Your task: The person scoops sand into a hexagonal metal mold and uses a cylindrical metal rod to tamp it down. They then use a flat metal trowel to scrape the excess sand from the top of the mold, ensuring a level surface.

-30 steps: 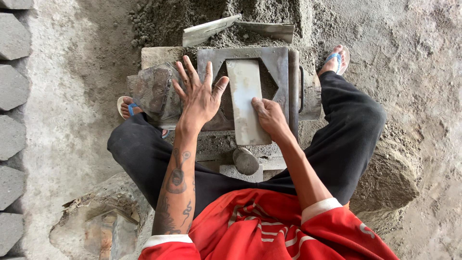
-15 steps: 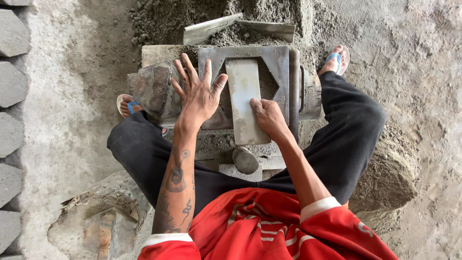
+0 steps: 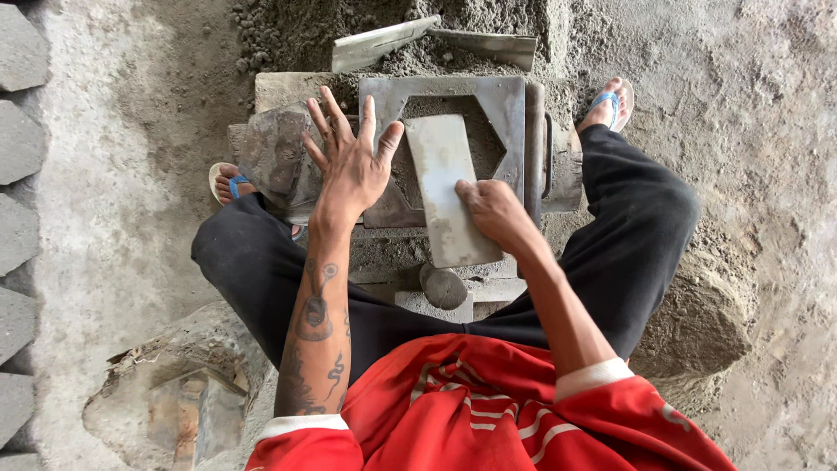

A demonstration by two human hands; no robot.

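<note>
A grey metal mould frame (image 3: 506, 105) with a hexagonal opening packed with damp grey mix sits between my knees. My right hand (image 3: 493, 214) grips the near end of a flat metal plate (image 3: 440, 174) that lies lengthwise over the opening. My left hand (image 3: 349, 161) rests flat, fingers spread, on the frame's left side, beside the plate. A round metal knob (image 3: 445, 288) pokes out below the plate's near end.
A heap of grey mix (image 3: 366, 26) with two metal strips (image 3: 384, 42) lies behind the mould. Finished hexagonal grey blocks (image 3: 19, 148) line the left edge. A lump of mix (image 3: 697, 323) sits by my right leg. A mix-crusted object (image 3: 187, 410) lies at lower left.
The plate and both hands stay nearly in place; my right hand and the plate have shifted very slightly over the mould.
</note>
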